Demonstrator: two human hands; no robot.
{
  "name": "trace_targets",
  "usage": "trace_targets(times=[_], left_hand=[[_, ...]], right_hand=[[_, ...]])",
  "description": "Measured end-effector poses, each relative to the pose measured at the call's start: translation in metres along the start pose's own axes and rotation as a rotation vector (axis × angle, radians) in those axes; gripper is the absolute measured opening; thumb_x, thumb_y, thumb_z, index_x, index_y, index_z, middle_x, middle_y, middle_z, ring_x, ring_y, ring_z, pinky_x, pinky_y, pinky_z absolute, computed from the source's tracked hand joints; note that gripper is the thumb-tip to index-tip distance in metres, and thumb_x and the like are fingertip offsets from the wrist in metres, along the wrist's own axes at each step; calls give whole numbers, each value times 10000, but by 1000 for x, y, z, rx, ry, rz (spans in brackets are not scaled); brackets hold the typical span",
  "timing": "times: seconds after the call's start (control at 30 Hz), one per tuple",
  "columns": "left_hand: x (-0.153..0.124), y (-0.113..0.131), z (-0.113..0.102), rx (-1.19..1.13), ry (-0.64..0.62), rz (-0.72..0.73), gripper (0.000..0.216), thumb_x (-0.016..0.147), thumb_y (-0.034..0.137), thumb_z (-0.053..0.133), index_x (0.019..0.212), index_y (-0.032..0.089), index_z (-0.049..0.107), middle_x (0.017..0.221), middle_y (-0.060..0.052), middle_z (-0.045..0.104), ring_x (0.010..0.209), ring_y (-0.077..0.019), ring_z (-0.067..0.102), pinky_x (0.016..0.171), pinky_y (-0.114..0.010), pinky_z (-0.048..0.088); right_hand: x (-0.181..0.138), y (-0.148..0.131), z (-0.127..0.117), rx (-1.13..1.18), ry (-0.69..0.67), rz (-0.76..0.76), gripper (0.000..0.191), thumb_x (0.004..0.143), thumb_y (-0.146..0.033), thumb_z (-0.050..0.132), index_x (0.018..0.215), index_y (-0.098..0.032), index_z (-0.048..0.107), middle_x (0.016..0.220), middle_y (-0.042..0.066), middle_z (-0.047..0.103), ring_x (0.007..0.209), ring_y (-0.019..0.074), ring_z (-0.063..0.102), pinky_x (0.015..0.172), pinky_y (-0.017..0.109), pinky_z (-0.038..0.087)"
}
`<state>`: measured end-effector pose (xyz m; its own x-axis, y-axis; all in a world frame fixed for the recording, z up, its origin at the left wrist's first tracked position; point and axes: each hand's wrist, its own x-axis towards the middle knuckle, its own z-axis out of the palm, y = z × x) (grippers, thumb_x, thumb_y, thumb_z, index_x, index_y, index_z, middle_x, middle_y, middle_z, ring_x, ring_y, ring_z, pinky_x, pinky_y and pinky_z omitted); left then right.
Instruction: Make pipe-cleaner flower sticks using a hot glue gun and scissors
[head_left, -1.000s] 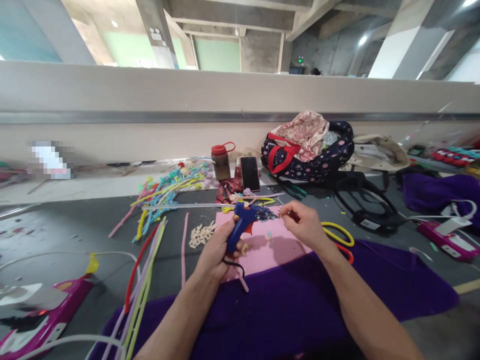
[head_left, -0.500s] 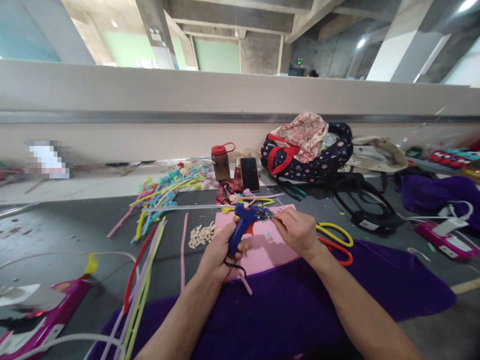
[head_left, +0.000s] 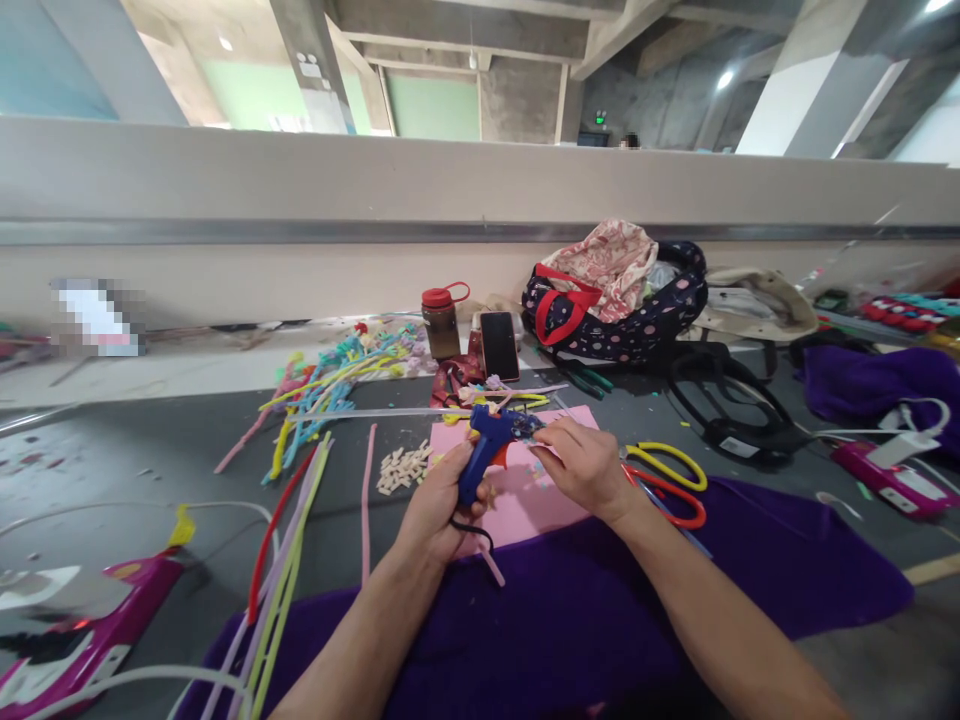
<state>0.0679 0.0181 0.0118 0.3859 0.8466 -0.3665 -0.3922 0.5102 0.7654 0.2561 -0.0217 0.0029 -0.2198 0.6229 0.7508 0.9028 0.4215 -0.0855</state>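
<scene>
My left hand [head_left: 439,505] is wrapped round the handle of a blue glue gun [head_left: 484,450], its nozzle pointing right. A long clear glue stick [head_left: 375,413] juts out of the gun's back end to the left. At the nozzle, my right hand [head_left: 581,462] has its fingers pinched together; what they hold, if anything, is hidden. Under both hands lies a pink sheet [head_left: 517,505] with small coloured scraps on it. Just left of the sheet is a pile of short cream pieces [head_left: 401,468]. Scissors with yellow and red handles [head_left: 671,490] lie right of my right hand.
Fuzzy coloured stems [head_left: 322,390] lie in a bunch at the back left. A red-lidded bottle [head_left: 441,325], a phone [head_left: 499,347] and a dotted bag [head_left: 622,330] stand behind. Purple cloth [head_left: 570,610] covers the front edge; a pink power strip [head_left: 112,620] with cables is left.
My right hand has moved slightly left and closer to the glue gun's nozzle, uncovering more of the scissors. My left hand and the glue gun have barely moved.
</scene>
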Motion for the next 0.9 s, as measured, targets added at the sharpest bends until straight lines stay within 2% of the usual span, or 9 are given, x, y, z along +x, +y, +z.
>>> trace_targets(times=[0.3, 0.57, 0.77, 0.9], left_hand=[[1, -6, 2, 32, 32, -6, 222, 793, 320, 566, 979, 206, 524, 593, 37, 539, 353, -53, 465, 277, -113, 320], [-2, -9, 4, 92, 37, 27, 280, 769, 359, 588, 1010, 229, 529, 539, 63, 507, 338, -62, 471, 269, -115, 318], [-4, -7, 4, 61, 19, 67, 269, 777, 335, 584, 1016, 220, 540, 611, 46, 546, 352, -59, 484, 264, -126, 327], [-2, -4, 2, 37, 50, 66, 232, 797, 324, 564, 1003, 219, 538, 578, 48, 539, 352, -59, 480, 274, -122, 325]], right_hand=[[-3, -2, 6, -117, -31, -18, 169, 836, -174, 500, 711, -184, 613, 661, 53, 603, 663, 175, 538, 610, 292, 366], [0, -1, 9, 13, 33, 139, 119, 716, -100, 500, 641, -186, 533, 610, 1, 538, 571, 125, 498, 539, 238, 360], [0, -3, -2, 95, 80, 158, 137, 730, -102, 506, 635, -201, 501, 587, -19, 524, 537, 113, 487, 520, 231, 367], [0, -1, -6, 97, 137, 170, 82, 765, -124, 535, 720, -192, 536, 641, 10, 573, 543, 124, 499, 535, 251, 385]])
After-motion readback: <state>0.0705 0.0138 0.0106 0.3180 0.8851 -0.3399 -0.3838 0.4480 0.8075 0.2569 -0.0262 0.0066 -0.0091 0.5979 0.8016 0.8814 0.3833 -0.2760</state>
